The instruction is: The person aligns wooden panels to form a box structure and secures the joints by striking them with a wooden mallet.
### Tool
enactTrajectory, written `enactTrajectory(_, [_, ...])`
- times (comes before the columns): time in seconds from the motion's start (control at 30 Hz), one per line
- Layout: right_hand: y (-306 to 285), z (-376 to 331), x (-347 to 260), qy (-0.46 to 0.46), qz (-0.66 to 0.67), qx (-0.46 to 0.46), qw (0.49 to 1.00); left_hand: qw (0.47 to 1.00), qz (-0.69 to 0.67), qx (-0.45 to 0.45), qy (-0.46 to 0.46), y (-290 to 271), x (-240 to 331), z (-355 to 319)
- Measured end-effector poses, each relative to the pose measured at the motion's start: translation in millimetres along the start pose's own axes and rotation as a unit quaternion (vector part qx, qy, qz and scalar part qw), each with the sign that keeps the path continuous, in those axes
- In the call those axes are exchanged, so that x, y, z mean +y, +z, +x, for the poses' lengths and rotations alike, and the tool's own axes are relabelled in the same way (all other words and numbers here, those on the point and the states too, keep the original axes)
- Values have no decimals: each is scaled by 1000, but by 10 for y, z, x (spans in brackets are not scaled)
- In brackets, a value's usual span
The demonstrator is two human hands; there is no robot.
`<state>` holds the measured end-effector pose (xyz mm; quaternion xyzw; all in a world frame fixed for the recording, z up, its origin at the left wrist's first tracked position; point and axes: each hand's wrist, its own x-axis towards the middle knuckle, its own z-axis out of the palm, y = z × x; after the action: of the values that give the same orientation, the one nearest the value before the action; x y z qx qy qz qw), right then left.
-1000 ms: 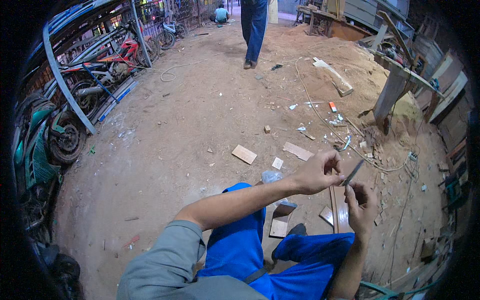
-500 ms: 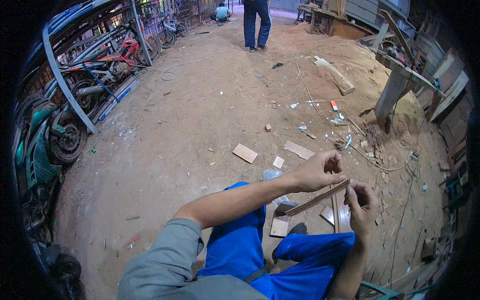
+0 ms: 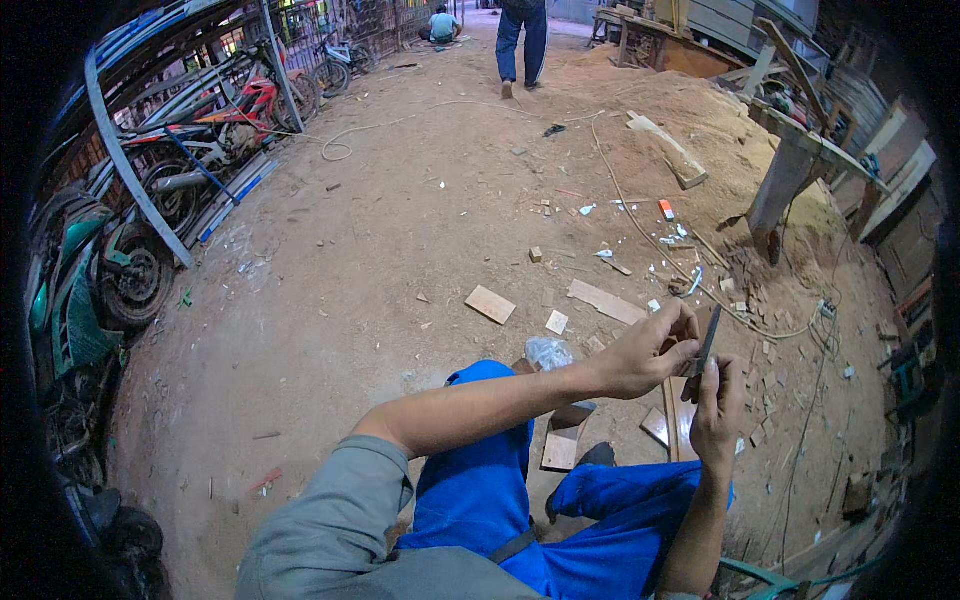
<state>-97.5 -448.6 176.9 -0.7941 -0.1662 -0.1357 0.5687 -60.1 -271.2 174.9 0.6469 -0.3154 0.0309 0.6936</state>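
Swung to point away from you, the thin strip (image 3: 709,336) right of the plastic bag (image 3: 548,352) now runs between your right hand (image 3: 716,408), pinching it, and curled left hand (image 3: 650,352), whose hold is unclear.

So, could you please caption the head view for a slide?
Right hand holds a dark strip close to left hand, above dirt floor.
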Motion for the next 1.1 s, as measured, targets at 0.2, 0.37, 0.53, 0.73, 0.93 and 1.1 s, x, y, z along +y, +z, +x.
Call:
enactTrajectory(0.2, [-5, 0, 8, 17, 0, 18, 1000, 999, -41, -15, -14, -7, 9, -3])
enactTrajectory(0.37, [35, 10, -109, -4, 2, 63, 998, 973, -201, -38, -107, -7, -10, -24])
enactTrajectory(0.53, [69, 19, -35, 1, 74, 70, 995, 990, -130, -21, -52, 80, -123, -36])
enactTrajectory(0.73, [90, 21, -115, 17, 118, 58, 991, 997, -78, -8, -1, 80, -254, -7])
enactTrajectory(0.93, [-9, -83, -85, -43, 73, 26, 996, 998, 28, 26, 55, 97, 136, -82])
enactTrajectory(1.1, [37, -134, -316, -154, -90, 36, 983, 986, 99, 9, 133, -16, 132, -60])
